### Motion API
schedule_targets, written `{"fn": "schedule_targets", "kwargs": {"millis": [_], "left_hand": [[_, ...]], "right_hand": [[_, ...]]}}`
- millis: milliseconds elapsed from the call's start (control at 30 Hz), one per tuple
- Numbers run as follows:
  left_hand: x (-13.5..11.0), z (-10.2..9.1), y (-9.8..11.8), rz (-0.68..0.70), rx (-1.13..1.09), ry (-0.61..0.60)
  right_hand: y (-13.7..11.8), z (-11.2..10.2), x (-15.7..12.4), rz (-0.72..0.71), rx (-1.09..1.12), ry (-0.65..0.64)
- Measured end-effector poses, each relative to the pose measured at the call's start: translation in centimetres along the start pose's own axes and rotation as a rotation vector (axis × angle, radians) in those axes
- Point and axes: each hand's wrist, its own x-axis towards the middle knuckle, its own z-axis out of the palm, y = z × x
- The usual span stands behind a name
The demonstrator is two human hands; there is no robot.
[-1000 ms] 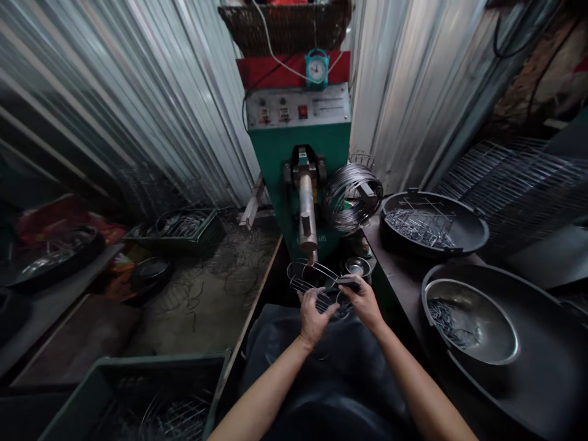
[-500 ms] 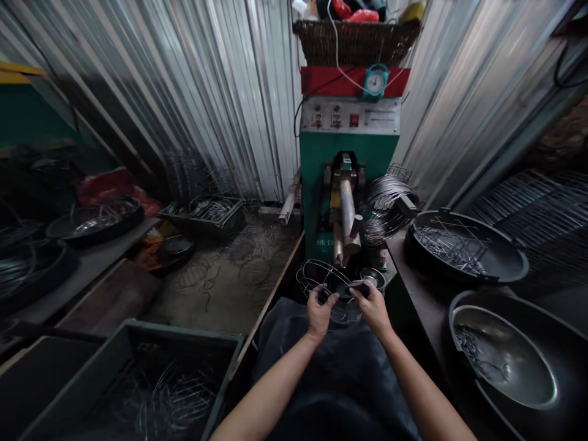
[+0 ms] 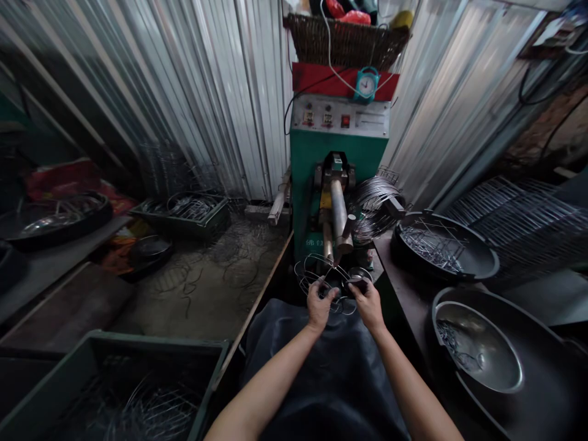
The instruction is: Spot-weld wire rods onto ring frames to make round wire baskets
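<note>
Between my two hands is a round wire frame point(image 3: 304, 269) made of thin bent metal rings, held up at the lower electrode of a green spot welder point(image 3: 340, 144). My left hand point(image 3: 320, 304) pinches the frame's near left side. With fingers pressed together, my right hand point(image 3: 366, 301) grips its right side; the exact spot is hidden by the fingers. The welder's thick upper arm point(image 3: 340, 214) sits just above the frame, and a small spark or bright point shows near the tip. A shiny round metal dish point(image 3: 357, 275) is behind my right hand.
Right of me, a black pan point(image 3: 487, 260) holds short wire pieces, and a metal bowl point(image 3: 505, 361) sits inside a larger pan. A wire coil point(image 3: 374, 205) hangs beside the welder. On my left are a green crate point(image 3: 151, 343) of wire racks and a wooden board edge point(image 3: 257, 306).
My view has turned slightly right, so the surroundings shift left. Both hands still hold the wire frame, which has moved closer under the welder's tip.
</note>
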Motion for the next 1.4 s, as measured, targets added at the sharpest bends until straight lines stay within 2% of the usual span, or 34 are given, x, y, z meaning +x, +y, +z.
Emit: {"fn": "schedule_targets", "kwargs": {"millis": [267, 367, 533, 667, 800, 967, 1067, 1233, 1400], "left_hand": [[0.7, -0.3, 0.5, -0.038, 0.013, -0.068], [0.8, -0.3, 0.6, -0.089, -0.039, -0.065], [0.0, 0.3, 1.3, -0.243, -0.313, 0.021], [-0.4, 0.6, 2.3, -0.326, -0.501, 0.096], [0.0, 0.4, 2.6, -0.363, -0.557, 0.174], [0.6, 0.1, 2.3, -0.431, -0.612, 0.237], [1.0, -0.1, 2.1, -0.495, -0.667, 0.294], [1.5, -0.6, 2.0, -0.512, -0.687, 0.343], [1.5, -0.8, 1.7, -0.461, -0.673, 0.335]], "right_hand": [[0.5, 0.0, 0.4, -0.016, 0.051, -0.028], [1.2, -0.6, -0.1, 0.044, 0.138, 0.004], [2.0, -1.6, -0.9, 0.167, 0.272, 0.056], [1.3, -1.3, -0.7, 0.095, 0.259, 0.047], [1.2, -0.4, -0.3, -0.008, 0.197, 0.112], [1.9, 0.2, 0.0, -0.023, 0.202, 0.157], [1.4, 0.1, 0.1, -0.027, 0.194, 0.187], [-1.0, 0.2, 0.2, -0.148, 0.106, 0.008], [-2.4, 0.5, 0.0, -0.12, 0.076, -0.051]]}}
